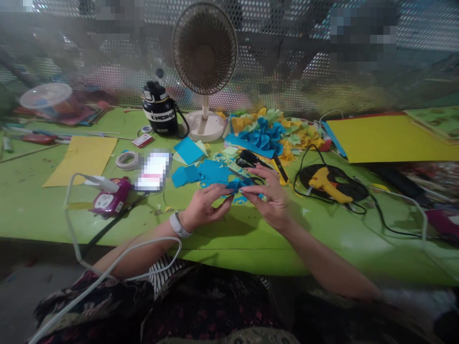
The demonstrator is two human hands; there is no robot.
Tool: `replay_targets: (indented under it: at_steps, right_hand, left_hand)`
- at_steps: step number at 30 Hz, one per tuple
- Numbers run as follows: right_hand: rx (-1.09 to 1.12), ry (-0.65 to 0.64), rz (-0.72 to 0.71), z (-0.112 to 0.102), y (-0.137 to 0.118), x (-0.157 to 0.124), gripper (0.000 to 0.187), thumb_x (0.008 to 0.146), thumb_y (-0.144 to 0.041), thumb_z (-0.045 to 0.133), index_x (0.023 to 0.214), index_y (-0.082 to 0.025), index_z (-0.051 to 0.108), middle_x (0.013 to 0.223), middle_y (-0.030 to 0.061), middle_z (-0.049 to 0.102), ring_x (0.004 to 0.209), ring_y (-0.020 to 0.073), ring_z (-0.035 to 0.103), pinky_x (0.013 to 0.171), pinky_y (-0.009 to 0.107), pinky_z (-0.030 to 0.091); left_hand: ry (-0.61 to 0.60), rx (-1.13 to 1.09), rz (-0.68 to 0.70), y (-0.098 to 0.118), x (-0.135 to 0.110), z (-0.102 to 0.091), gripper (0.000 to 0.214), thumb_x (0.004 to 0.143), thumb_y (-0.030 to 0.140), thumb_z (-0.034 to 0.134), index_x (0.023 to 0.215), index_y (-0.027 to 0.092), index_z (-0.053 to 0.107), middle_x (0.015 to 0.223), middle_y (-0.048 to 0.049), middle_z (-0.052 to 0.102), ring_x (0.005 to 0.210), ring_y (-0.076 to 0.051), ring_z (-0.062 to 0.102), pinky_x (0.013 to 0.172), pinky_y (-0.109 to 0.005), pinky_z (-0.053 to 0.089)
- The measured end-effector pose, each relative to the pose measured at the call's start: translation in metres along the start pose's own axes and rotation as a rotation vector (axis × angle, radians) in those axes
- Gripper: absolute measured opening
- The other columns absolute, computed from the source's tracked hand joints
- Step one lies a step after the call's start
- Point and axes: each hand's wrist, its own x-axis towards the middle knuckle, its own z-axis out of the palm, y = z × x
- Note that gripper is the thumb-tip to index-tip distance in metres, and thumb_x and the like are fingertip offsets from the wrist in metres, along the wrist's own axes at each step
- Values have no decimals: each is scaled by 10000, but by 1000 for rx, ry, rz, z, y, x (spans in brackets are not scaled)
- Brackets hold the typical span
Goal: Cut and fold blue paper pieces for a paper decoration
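Note:
A small piece of blue paper [234, 185] is held up between both hands over the green table. My left hand [208, 206], with a pale band at the wrist, pinches its left side. On the other side, the thumb and finger of my right hand [269, 198] are closed on it. Just beyond lie blue paper cut-outs [213, 172] and black-handled scissors [257, 181], partly covered by my right hand. Farther back is a pile of blue paper flowers [263, 136] among yellow and pale green ones.
A yellow hot glue gun [328, 185] rests on a black disc at right, its cord looping around. A purple power socket [112, 198], tape roll [126, 161] and lit phone [154, 171] lie left. Behind stand a black bottle [161, 125] and fan [205, 52]. A white cable crosses my left forearm.

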Motion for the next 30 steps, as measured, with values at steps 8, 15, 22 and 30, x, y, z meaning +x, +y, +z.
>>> replay_targets:
  at_steps: [8,15,22,30]
  right_hand:
    - [0,-6,7,0,0,0,110,880,-303,703,934,-356,783,1224,36,670,1285,252,525,1111,531,434]
    - [-42,-8,-8,0,1,0,98,890,-309,687,925,-345,771,1222,34,670,1274,252,540,1085,540,459]
    - [-91,-25,1,0,-3,2,129,867,-300,708,990,-287,745,1203,77,679,1253,276,563,1078,537,459]
    - [-226,3,-132,-1,-1,1,183,836,-250,723,1019,-265,719,1188,91,684,1210,292,585,1019,546,489]
  left_hand:
    - [1,40,23,0,-1,0,166,842,143,651,1005,172,656,853,-64,756,812,-164,744,702,-242,604]
    - [-5,99,61,0,0,0,144,847,159,648,990,166,659,848,-69,758,780,-165,747,661,-230,601]
    - [-1,-81,-80,2,0,2,106,853,144,651,954,160,677,849,-71,756,788,-153,732,724,-249,600]
    - [-1,-160,-183,5,0,2,80,858,160,661,925,128,689,844,-87,750,742,-136,718,667,-214,589]
